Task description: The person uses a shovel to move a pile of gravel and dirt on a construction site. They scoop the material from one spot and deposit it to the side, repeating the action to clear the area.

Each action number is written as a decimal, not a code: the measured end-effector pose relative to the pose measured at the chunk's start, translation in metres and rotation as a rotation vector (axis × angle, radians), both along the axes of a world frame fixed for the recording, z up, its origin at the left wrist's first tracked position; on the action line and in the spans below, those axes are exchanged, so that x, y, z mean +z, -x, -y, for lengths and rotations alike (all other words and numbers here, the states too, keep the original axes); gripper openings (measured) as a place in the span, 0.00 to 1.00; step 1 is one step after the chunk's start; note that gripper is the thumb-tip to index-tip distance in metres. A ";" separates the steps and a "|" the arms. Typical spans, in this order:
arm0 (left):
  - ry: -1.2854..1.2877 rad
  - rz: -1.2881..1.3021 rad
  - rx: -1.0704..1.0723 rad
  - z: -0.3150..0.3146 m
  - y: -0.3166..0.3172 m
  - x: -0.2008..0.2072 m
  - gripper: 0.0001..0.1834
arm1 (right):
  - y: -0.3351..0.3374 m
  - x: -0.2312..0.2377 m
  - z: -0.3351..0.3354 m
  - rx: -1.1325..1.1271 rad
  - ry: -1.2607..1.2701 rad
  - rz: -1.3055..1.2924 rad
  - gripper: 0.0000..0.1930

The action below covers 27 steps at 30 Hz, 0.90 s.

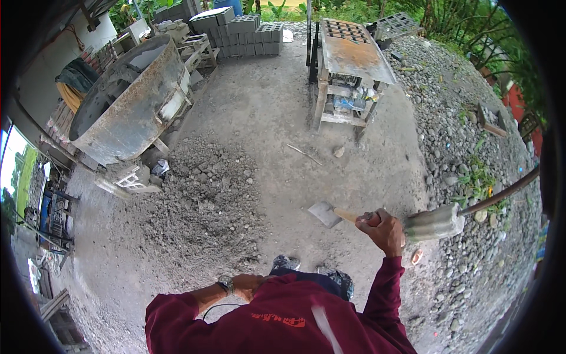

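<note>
My right hand is closed around the wooden handle of a shovel, out ahead of me and to the right. The shovel's flat grey blade is on or just above the concrete ground; which of the two I cannot tell. My left hand, with a watch at the wrist, is against my waist, and its fingers are hidden by my maroon shirt. A spread of loose grey rubble and grit lies on the ground ahead and to the left.
A big rusty round mixing pan stands at the left on supports. Grey hollow blocks are stacked at the back. A metal-topped table stands ahead. Gravel covers the right side, beside a concrete post base with a rusty pole.
</note>
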<state>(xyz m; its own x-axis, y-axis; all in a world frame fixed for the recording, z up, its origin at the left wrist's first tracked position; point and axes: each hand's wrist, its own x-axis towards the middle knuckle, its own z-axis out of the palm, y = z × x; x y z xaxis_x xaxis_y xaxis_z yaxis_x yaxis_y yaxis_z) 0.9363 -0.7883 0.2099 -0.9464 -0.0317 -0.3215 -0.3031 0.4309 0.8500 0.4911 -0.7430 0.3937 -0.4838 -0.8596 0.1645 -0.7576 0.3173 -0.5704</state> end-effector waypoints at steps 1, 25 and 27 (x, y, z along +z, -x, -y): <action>0.011 -0.059 0.021 -0.005 0.003 0.003 0.68 | 0.005 0.000 -0.002 0.005 0.001 0.004 0.20; -0.183 0.521 0.737 -0.345 0.042 0.050 0.52 | 0.067 0.002 -0.001 0.350 -0.175 0.805 0.12; -0.105 0.474 0.808 -0.383 0.044 0.045 0.49 | 0.050 -0.014 0.009 0.406 -0.130 0.857 0.12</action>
<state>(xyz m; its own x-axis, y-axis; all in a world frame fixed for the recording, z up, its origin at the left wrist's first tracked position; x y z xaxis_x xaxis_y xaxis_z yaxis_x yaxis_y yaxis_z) 0.8928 -0.4057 0.2551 -0.4205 -0.5705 -0.7055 -0.8008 -0.1322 0.5842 0.4408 -0.7520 0.3796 -0.0558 -0.9748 -0.2159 -0.1647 0.2223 -0.9610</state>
